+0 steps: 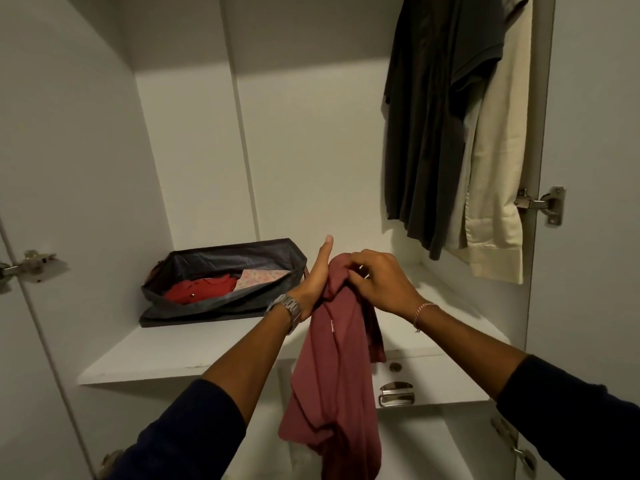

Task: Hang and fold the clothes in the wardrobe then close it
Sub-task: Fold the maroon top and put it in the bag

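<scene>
A maroon shirt (332, 382) hangs down in front of the wardrobe shelf (180, 355). My left hand (317, 282) holds its top from the left, thumb pointing up. My right hand (381, 282) pinches the bunched fabric at the top from the right. Up at the right a dark grey shirt (429, 126) and a cream garment (495, 188) hang inside the wardrobe. The top of the maroon shirt is hidden between my hands.
A dark fabric storage bin (228, 261) lies on the shelf at the left, holding a red garment (201, 289) and a pink patterned cloth (259, 277). Below the shelf is a drawer with a metal handle (396, 393). Door hinges (540, 202) show at both sides.
</scene>
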